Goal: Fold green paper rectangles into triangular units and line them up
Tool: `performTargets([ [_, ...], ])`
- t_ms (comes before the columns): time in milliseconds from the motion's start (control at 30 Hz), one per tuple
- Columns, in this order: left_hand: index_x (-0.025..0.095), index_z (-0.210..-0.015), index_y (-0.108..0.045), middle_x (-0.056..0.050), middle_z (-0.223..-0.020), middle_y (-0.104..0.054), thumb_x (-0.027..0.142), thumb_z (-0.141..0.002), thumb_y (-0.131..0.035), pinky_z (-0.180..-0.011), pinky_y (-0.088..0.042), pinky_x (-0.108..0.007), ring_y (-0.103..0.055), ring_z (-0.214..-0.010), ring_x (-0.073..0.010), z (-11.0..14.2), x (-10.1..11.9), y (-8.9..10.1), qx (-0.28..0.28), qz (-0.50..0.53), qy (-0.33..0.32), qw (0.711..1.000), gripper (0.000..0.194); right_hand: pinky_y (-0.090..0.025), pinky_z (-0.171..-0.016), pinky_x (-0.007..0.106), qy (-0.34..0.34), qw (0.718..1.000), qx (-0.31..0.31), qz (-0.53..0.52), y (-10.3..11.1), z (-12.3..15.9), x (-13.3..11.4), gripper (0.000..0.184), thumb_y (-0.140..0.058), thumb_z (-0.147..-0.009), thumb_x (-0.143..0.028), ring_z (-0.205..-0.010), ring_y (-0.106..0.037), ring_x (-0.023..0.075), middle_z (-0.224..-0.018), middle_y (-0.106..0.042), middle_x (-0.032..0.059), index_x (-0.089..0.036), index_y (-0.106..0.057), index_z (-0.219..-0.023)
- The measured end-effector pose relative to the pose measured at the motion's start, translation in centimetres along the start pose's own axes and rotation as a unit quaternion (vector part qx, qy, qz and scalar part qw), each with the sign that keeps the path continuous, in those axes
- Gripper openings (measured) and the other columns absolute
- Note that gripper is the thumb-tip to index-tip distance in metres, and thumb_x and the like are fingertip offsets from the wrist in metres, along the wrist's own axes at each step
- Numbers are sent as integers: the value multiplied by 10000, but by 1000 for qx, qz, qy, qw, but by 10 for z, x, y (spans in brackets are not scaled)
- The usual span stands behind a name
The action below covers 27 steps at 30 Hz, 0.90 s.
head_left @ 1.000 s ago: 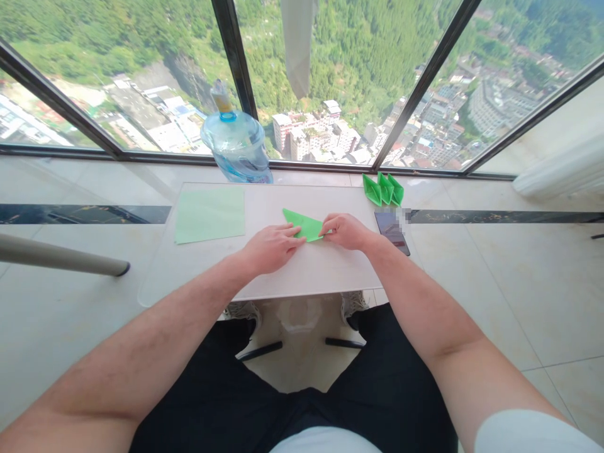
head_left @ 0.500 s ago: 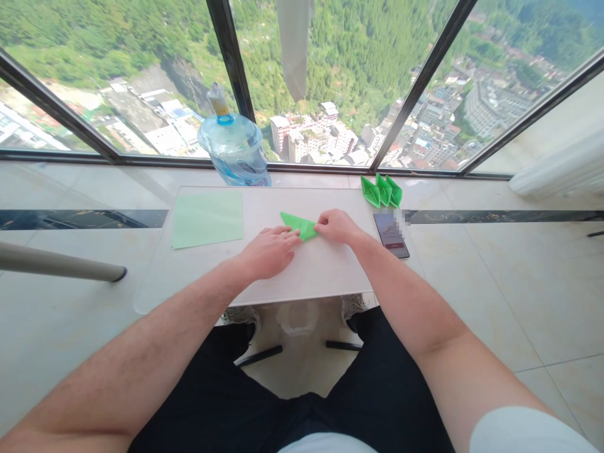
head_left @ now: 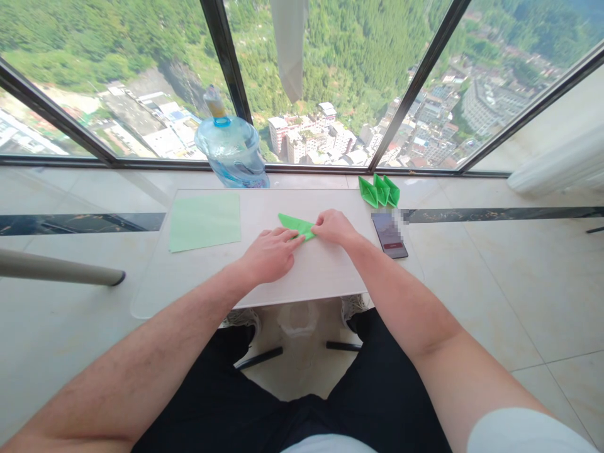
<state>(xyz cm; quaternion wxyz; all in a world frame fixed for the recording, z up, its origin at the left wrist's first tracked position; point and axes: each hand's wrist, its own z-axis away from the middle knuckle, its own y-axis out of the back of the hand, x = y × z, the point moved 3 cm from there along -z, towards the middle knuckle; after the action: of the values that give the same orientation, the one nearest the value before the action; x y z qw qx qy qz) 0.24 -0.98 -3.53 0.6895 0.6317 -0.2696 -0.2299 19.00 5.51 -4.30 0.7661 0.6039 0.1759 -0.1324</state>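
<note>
- Left hand [head_left: 270,255]: palm down, fingers stretched out and a little apart, tips resting on the near left part of the paper [head_left: 293,222].
- Right hand [head_left: 333,226]: fingers curled in, thumb and forefinger pinching the paper's right end; the exact grip is partly hidden by the hand itself.
- Paper: bright green, folded to a narrow slanted shape, lying on the table between the two hands. Its pointed far left end sticks out beyond the left fingertips. Creases near the fingers too small to read.
- Table [head_left: 325,274]: white top under both hands, bare just on the near side of them.
- Sheet [head_left: 205,221]: pale green, flat, left of the left hand and a little beyond it, apart from the fingers. Whether one or several layers, cannot tell.
- Phone [head_left: 389,236]: right of the right hand, near the wrist, not touched; screen up, part of it blurred out.
- Three folded pieces [head_left: 379,191]: green, pointed, side by side and close together, beyond the right hand and to its right, at the table's far corner.
- Bottle [head_left: 232,151]: large, clear blue, beyond the left hand, past the table's far edge, before the window [head_left: 231,69].
</note>
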Motion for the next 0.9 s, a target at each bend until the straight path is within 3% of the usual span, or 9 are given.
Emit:
performTargets([
  [467, 255, -1448, -514, -81, -1415, -589, 238, -888, -423, -996, -417, -485, -501, -1279, -303, -2, 5, 5, -15, 14, 16, 1000, 567, -430, -634, 233, -13, 1000, 7, -1, -3, -1, -2, 168, -671, -742, -290, -780, -684, 192, -855, -773, 65, -197, -765, -846],
  [667, 285, -1450, -500, 7, -1635, -361, 225, -853, -441, -954, -410, -492, -495, -1263, -326, -5, 8, 8, -28, 9, 17, 999, 602, -449, -662, 231, -19, 1000, 6, -7, -2, 1, -4, 187, -672, -760, -296, -809, -697, 197, -889, -778, 77, -194, -773, -879],
  [900, 250, -1487, -459, -9, -1595, -432, 232, -848, -421, -934, -390, -507, -498, -1212, -338, -9, 9, 7, -35, 6, 19, 999, 641, -448, -646, 235, -30, 1000, 5, -3, -3, 1, -4, 170, -681, -747, -308, -794, -694, 196, -863, -773, 62, -209, -763, -858],
])
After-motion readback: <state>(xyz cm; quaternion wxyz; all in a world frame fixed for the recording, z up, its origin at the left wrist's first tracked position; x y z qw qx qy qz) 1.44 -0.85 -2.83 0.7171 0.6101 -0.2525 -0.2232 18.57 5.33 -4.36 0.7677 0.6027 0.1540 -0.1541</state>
